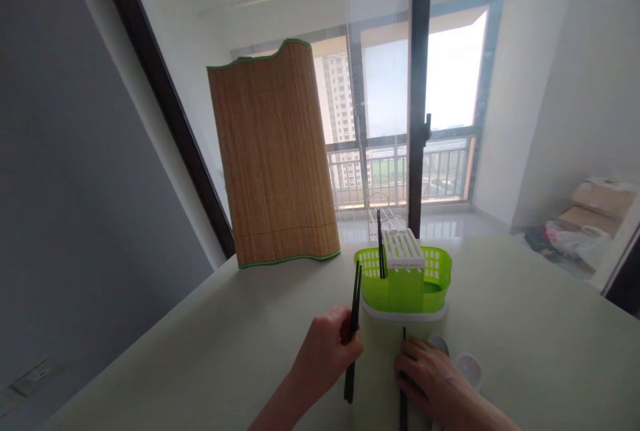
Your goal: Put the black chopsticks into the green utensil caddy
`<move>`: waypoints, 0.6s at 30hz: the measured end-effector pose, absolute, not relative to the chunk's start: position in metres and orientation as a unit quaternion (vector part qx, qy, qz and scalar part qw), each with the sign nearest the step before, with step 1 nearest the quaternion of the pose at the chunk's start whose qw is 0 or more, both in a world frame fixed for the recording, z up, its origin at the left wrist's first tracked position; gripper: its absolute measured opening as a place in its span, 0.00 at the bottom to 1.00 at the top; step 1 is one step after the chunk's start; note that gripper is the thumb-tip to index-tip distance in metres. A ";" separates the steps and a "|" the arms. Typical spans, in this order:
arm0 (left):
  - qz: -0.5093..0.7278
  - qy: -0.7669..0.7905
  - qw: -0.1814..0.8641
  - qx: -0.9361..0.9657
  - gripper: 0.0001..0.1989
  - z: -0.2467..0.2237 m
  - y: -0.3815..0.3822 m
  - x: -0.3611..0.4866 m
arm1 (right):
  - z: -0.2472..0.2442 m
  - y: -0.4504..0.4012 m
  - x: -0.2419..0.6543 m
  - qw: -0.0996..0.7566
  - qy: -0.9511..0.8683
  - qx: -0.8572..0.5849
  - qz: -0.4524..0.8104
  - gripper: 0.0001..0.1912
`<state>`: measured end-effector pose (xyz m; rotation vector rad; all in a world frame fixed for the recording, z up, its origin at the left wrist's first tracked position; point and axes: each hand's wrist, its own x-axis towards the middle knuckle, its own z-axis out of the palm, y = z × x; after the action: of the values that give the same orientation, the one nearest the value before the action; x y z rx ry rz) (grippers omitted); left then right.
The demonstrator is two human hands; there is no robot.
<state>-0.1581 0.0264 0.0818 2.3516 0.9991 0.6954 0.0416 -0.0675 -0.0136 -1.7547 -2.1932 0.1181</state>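
Observation:
My left hand [325, 348] is closed around black chopsticks [356, 301], which stand nearly upright above the table, just in front of the holder. Flat on the tabletop, my right hand's target is another black chopstick [403, 411], with the fingers of my right hand [427, 371] curled over it. Beside that hand lie a white spoon [469, 370] and a second rounded spoon bowl [439, 343], partly covered by the hand. The bright green utensil holder [406, 294] has a white slotted top [404, 251]. Dark chopsticks [381, 244] stand in its left compartment.
A bamboo mat [275, 158] with green edging stands upright at the back left of the pale table [200, 351]. Behind the table is a glass door with a dark frame [419, 84]. Cardboard boxes [600, 204] and bags sit on the floor at right.

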 end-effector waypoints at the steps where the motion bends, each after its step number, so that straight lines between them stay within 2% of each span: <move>1: 0.259 0.362 0.258 0.858 0.04 0.078 0.026 -0.157 | -0.014 -0.067 0.042 0.167 -0.770 -0.615 0.041 0.04; 6: 0.253 0.328 0.349 0.841 0.06 0.071 0.022 -0.157 | -0.018 -0.069 0.043 0.179 -0.772 -0.609 0.041 0.04; 10: 0.275 0.300 0.386 0.828 0.09 0.093 0.028 -0.162 | -0.016 -0.069 0.043 0.174 -0.772 -0.609 0.046 0.05; 16: 0.438 0.289 0.229 0.820 0.10 0.162 0.071 -0.145 | -0.017 -0.067 0.043 0.170 -0.770 -0.613 0.047 0.05; 18: 0.433 0.293 0.213 0.825 0.10 0.173 0.091 -0.127 | -0.020 -0.066 0.044 0.169 -0.772 -0.611 0.047 0.05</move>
<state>-0.1266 0.0913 0.1734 2.2912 0.8128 1.2017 0.0442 -0.0657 -0.0205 -1.7377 -2.1929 0.1349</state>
